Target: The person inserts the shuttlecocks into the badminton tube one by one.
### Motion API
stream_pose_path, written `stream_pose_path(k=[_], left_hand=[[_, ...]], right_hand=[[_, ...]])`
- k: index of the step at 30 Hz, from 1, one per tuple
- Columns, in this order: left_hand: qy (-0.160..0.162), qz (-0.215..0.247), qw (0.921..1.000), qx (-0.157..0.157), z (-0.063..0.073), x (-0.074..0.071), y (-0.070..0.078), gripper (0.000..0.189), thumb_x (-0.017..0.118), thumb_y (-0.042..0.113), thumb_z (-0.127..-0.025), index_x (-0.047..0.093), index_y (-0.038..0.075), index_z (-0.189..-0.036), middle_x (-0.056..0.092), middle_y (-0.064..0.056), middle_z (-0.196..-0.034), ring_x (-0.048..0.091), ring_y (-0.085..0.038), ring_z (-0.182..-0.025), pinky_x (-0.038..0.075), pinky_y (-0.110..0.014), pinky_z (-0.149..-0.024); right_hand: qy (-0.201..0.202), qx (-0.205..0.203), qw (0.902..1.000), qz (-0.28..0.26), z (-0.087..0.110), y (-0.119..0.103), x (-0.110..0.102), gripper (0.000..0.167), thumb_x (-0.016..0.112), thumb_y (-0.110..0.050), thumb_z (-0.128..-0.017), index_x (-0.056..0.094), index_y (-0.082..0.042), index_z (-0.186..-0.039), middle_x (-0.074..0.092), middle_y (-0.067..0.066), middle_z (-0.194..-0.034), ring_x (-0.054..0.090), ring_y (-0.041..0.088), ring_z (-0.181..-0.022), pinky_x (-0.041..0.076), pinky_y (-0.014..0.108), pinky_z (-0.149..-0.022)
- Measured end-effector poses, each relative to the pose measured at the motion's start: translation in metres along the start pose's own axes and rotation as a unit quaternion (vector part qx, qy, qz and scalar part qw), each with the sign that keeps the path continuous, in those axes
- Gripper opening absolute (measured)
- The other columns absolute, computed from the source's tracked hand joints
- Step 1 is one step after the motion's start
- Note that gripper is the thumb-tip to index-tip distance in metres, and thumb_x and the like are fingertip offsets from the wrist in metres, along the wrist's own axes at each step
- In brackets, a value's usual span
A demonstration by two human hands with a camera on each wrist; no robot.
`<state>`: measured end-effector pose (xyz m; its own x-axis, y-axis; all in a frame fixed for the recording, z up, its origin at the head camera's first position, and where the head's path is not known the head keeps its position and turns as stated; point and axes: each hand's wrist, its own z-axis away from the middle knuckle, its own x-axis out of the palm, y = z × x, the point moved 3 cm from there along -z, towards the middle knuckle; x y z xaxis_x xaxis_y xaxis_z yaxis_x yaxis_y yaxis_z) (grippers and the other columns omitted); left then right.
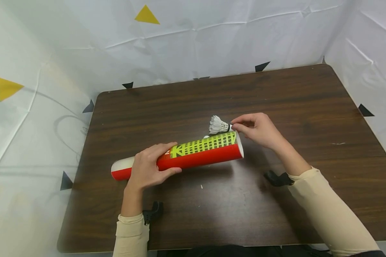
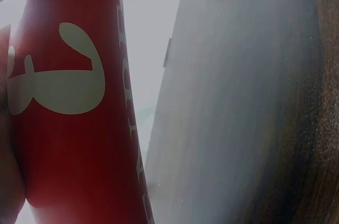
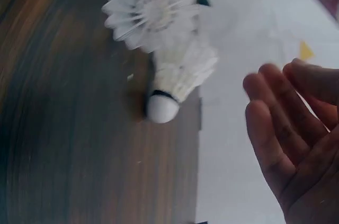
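Note:
My left hand [image 1: 149, 166] grips a red shuttlecock tube [image 1: 199, 163] with a yellow-green grid pattern, its white-rimmed end toward the right. Cream lettering shows on the tube [image 2: 69, 144] in the left wrist view. A white feather shuttlecock [image 1: 218, 125] lies behind the tube's right end. My right hand [image 1: 260, 129] overlaps its cork in the head view. From the right wrist, the hand [image 3: 296, 134] appears apart from it, fingers loosely bent and holding nothing. That view shows the shuttlecock [image 3: 180, 70] beside a second one [image 3: 153, 9], whose feather end faces the camera.
The brown wooden table [image 1: 292, 96] has white sheeting [image 1: 212, 43] behind it and at its sides. Yellow and black triangles mark the sheeting. Dark wrist mounts [image 1: 278, 178] stick out from both cream sleeves.

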<state>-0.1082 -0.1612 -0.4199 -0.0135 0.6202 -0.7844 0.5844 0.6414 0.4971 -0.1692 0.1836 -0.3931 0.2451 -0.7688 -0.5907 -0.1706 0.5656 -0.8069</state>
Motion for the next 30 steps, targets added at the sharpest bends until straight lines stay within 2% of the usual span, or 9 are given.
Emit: stream_pose_path(k=[3, 6, 10, 14, 18, 26, 30], left_hand=[[0.001, 0.002, 1.0, 0.001, 0.0, 0.0, 0.0, 0.068, 0.079, 0.053, -0.074, 0.061, 0.024, -0.132, 0.068, 0.006, -0.118, 0.063, -0.012, -0.099, 0.055, -0.035, -0.08], [0.004, 0.003, 1.0, 0.005, 0.0, 0.001, 0.0, 0.068, 0.079, 0.053, -0.074, 0.062, 0.023, -0.132, 0.068, 0.005, -0.117, 0.063, -0.012, -0.098, 0.055, -0.036, -0.08], [0.007, 0.002, 0.9999, 0.009, -0.001, 0.001, 0.0, 0.067, 0.079, 0.053, -0.074, 0.062, 0.024, -0.132, 0.068, 0.006, -0.117, 0.063, -0.012, -0.098, 0.055, -0.035, -0.079], [0.007, 0.003, 0.9999, 0.009, -0.002, 0.002, 0.0, 0.068, 0.079, 0.053, -0.074, 0.061, 0.024, -0.132, 0.068, 0.006, -0.117, 0.062, -0.012, -0.097, 0.055, -0.035, -0.079], [0.006, 0.002, 1.0, 0.008, -0.002, 0.002, 0.0, 0.068, 0.079, 0.053, -0.074, 0.061, 0.024, -0.133, 0.068, 0.006, -0.118, 0.062, -0.012, -0.097, 0.055, -0.035, -0.079], [0.003, 0.002, 1.0, 0.007, -0.001, 0.001, 0.0, 0.068, 0.078, 0.054, -0.074, 0.061, 0.024, -0.132, 0.068, 0.007, -0.117, 0.062, -0.011, -0.097, 0.054, -0.034, -0.078], [0.004, 0.002, 1.0, 0.005, 0.001, 0.001, 0.0, 0.067, 0.078, 0.055, -0.074, 0.061, 0.025, -0.133, 0.068, 0.007, -0.117, 0.062, -0.011, -0.097, 0.055, -0.034, -0.078]], right_hand=[[-0.014, -0.024, 0.9947, 0.099, -0.009, 0.003, 0.01, 0.032, 0.068, -0.01, -0.092, 0.068, -0.012, -0.125, 0.067, 0.006, -0.119, 0.063, 0.024, -0.102, 0.053, 0.045, -0.086], [-0.041, -0.056, 0.9811, 0.181, -0.017, 0.005, 0.02, 0.049, 0.068, -0.008, -0.091, 0.057, -0.017, -0.138, 0.057, 0.006, -0.137, 0.056, 0.027, -0.119, 0.048, 0.051, -0.094], [-0.08, -0.094, 0.9653, 0.23, -0.025, 0.006, 0.032, 0.079, 0.076, -0.01, -0.083, 0.039, -0.024, -0.151, 0.035, 0.001, -0.156, 0.038, 0.026, -0.137, 0.052, 0.049, -0.089], [-0.11, -0.122, 0.9507, 0.263, -0.031, 0.01, 0.04, 0.103, 0.086, -0.022, -0.072, 0.027, -0.028, -0.156, 0.02, -0.003, -0.162, 0.023, 0.025, -0.144, 0.054, 0.042, -0.085], [-0.117, -0.131, 0.9397, 0.293, -0.034, 0.013, 0.043, 0.1, 0.087, -0.027, -0.07, 0.033, -0.025, -0.154, 0.026, 0.0, -0.16, 0.026, 0.026, -0.143, 0.053, 0.041, -0.085], [-0.078, -0.104, 0.9422, 0.309, -0.035, 0.009, 0.035, 0.071, 0.085, -0.01, -0.073, 0.057, -0.019, -0.138, 0.053, 0.005, -0.138, 0.049, 0.025, -0.124, 0.053, 0.045, -0.086], [-0.07, -0.114, 0.9308, 0.34, -0.033, 0.01, 0.031, 0.063, 0.081, -0.007, -0.079, 0.059, -0.017, -0.137, 0.058, 0.006, -0.125, 0.054, 0.024, -0.113, 0.055, 0.04, -0.081]])
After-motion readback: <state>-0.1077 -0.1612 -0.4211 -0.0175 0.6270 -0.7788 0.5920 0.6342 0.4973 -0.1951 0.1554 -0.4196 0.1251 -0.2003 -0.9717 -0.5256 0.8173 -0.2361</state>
